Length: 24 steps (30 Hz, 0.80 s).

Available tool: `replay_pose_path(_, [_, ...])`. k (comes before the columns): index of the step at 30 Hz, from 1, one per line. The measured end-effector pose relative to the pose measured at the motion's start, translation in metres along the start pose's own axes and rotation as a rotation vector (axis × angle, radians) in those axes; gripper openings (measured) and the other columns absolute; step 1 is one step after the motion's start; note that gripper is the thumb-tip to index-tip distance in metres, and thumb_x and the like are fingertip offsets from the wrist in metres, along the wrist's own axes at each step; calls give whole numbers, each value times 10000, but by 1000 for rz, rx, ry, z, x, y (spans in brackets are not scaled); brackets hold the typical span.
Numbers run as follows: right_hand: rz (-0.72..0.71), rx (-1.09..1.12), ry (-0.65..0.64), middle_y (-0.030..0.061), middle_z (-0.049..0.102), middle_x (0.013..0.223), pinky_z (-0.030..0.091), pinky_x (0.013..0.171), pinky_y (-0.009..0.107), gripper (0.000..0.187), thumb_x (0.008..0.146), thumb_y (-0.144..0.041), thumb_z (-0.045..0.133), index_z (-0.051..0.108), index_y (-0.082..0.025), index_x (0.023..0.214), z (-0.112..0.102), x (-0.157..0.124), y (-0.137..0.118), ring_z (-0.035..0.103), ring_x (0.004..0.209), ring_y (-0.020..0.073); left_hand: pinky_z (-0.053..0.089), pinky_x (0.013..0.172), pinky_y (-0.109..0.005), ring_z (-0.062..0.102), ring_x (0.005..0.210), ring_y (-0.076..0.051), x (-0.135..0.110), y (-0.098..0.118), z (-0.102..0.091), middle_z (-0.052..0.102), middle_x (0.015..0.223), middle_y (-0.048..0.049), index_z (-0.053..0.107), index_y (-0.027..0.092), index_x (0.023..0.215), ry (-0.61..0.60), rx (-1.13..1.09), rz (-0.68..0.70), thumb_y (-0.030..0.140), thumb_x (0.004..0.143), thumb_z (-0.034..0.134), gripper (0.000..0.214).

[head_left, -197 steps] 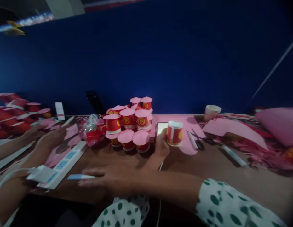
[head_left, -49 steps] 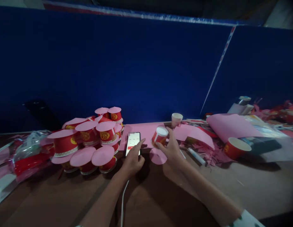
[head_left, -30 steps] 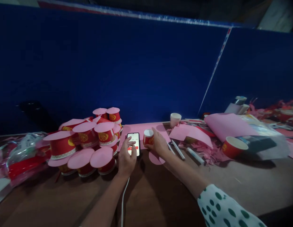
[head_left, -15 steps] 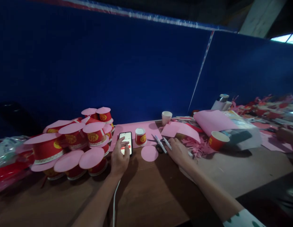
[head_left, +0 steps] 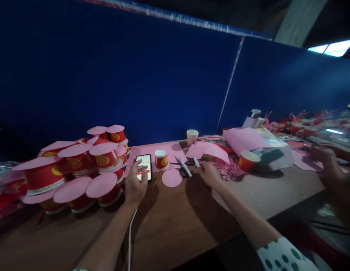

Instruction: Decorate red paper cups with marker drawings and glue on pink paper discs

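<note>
Pen [head_left: 197,162] sits gripped in the right hand [head_left: 210,174], at its 10 o'clock, long axis running 11 to 5. Cup [head_left: 162,161] stands at the pen's 9 o'clock, nearer the left hand [head_left: 136,185], which is loose, fingers spread over phone [head_left: 147,161]; touch unclear.

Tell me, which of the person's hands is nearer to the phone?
The left. The left hand is at the phone, its fingers over the screen; the right hand is farther off to the right, beyond the red cup, holding a white pen.
</note>
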State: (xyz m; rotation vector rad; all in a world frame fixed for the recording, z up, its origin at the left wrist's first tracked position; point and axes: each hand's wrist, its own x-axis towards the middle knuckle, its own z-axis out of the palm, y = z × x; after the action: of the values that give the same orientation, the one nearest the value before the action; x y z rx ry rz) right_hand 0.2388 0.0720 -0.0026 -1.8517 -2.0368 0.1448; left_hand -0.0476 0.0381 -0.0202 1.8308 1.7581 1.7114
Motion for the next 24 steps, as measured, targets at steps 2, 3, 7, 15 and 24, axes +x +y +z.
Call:
replay_pose_path(2, [20,26,27,65,670,884,386,617,230,246,887,-239,388,574,-157,1025,-12,-3,15,614,778,173,480,819,-391,636,880,-224,0,1,0,677,926,-96,466,149,1186,-6,1,-4,258,826,462,376])
replay_pose_path(3, [38,30,45,67,668,867,383,607,232,269,897,-239,352,572,-151,1024,-18,-5,23,611,761,173,480,819,-389,636,876,-223,0,1,0,677,924,-96,472,149,1178,-6,1,-5,263,826,462,370])
replay_pose_path(7, [112,-16,101,100,659,820,359,581,258,277,890,-250,348,570,-126,999,-31,-13,56,603,744,212,473,833,-383,637,871,-215,2,0,-1,674,927,-92,486,158,1160,-4,-4,-10,274,839,452,343])
replay_pose_path(15, [34,-106,86,102,646,1008,395,688,271,261,868,-299,477,562,-155,1069,-14,-23,52,603,892,228,486,774,-348,638,876,-217,3,4,-2,673,938,-86,529,172,1062,-24,17,-18,279,842,445,259])
replay_pose_path(24, [-62,-213,-52,95,648,920,399,628,259,205,857,-144,471,653,-191,938,-5,8,6,630,800,208,488,781,-350,632,881,-219,1,1,-1,684,917,-84,480,152,1177,-51,46,-29,274,843,455,357])
